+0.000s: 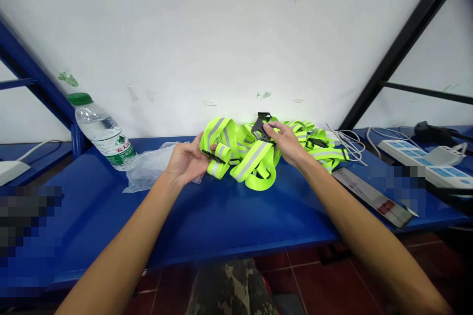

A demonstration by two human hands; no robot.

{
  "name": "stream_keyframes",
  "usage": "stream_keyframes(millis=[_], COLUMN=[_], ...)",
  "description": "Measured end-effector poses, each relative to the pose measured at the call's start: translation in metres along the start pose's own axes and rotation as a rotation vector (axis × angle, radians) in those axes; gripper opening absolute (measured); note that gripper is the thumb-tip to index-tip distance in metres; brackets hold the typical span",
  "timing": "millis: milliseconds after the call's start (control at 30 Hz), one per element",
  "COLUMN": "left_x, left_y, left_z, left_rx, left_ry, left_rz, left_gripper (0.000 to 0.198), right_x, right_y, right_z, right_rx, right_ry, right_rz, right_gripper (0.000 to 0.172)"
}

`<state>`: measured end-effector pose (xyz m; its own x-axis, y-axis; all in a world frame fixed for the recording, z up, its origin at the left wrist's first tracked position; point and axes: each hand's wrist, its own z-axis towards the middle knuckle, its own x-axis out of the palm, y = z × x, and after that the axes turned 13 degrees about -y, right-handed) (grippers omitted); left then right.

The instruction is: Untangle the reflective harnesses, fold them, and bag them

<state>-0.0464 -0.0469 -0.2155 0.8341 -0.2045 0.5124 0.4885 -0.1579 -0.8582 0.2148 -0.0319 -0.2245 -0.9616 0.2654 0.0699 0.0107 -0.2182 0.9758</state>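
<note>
Neon yellow-green reflective straps point(246, 160) with grey stripes lie looped in front of me on the blue table. My left hand point(190, 158) has its fingers closed round a looped part of the strap, beside a black slider buckle point(213, 157). On the other side, my right hand point(284, 140) pinches a black plastic buckle point(261, 128) fixed to the same webbing and holds it raised. More bundled reflective strap point(314, 140) with black fittings lies behind and to the right of my right hand.
A water bottle point(105, 133) with a green cap and a clear plastic bag point(148, 167) are on the left. At the right lie a phone point(373, 197), white cables point(351, 145) and a power strip point(424, 162). The table's front edge point(236, 251) is near me; a white wall point(221, 39) stands behind.
</note>
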Motion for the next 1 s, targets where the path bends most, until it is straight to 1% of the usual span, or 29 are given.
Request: stream_keyframes(millis=[67,100,133,233,300,400,500,600,700,833,867,900,967,1000], left_x=[0.0,0.0,0.0,0.001,0.003,0.005,0.006,0.006,0.007,0.007,0.007,0.007,0.007,0.007], left_y=[0.0,0.001,0.001,0.002,0.003,0.006,0.013,0.02,0.024,0.024,0.024,0.024,0.024,0.024], left_z=[-0.001,-0.001,-0.001,0.0,0.001,0.002,0.003,0.003,0.003,0.003,0.003,0.003,0.003,0.003], left_rx=[0.007,0.014,0.023,0.048,0.065,0.092,0.116,0.193,0.246,0.227,0.222,0.221,0.231,0.239], left_ry=[0.025,0.036,0.044,0.03,-0.002,-0.047,-0.072,-0.08,-0.114,-0.194,-0.218,-0.239,-0.261,-0.263], left_rz=[0.022,0.036,0.051,0.094,0.117,0.166,0.261,0.354,0.396,0.423,0.429,0.431,0.428,0.421], left_gripper=[0.058,0.059,0.057,0.04,0.033,0.036,0.05,0.064,0.073,0.08,0.082,0.084,0.086,0.085], right_x=[0.001,0.0,-0.001,-0.006,-0.007,-0.005,0.002,0.008,0.011,0.007,0.006,0.004,0.001,0.0], right_y=[-0.009,-0.012,-0.014,-0.015,-0.014,-0.014,-0.018,-0.02,-0.018,-0.014,-0.013,-0.012,-0.012,-0.012], right_z=[0.003,0.004,0.005,0.004,0.001,-0.004,-0.011,-0.019,-0.026,-0.03,-0.031,-0.031,-0.03,-0.03], right_rx=[0.011,0.035,0.07,0.18,0.201,0.113,0.014,-0.05,-0.083,-0.075,-0.072,-0.073,-0.103,-0.127], right_ry=[0.017,0.023,0.032,0.076,0.096,0.11,0.147,0.183,0.242,0.255,0.258,0.274,0.332,0.369], right_rz=[0.04,0.065,0.09,0.157,0.165,0.087,-0.009,-0.09,-0.162,-0.244,-0.253,-0.248,-0.222,-0.22], right_gripper=[0.05,0.05,0.05,0.051,0.051,0.047,0.045,0.045,0.039,0.022,0.023,0.029,0.041,0.042])
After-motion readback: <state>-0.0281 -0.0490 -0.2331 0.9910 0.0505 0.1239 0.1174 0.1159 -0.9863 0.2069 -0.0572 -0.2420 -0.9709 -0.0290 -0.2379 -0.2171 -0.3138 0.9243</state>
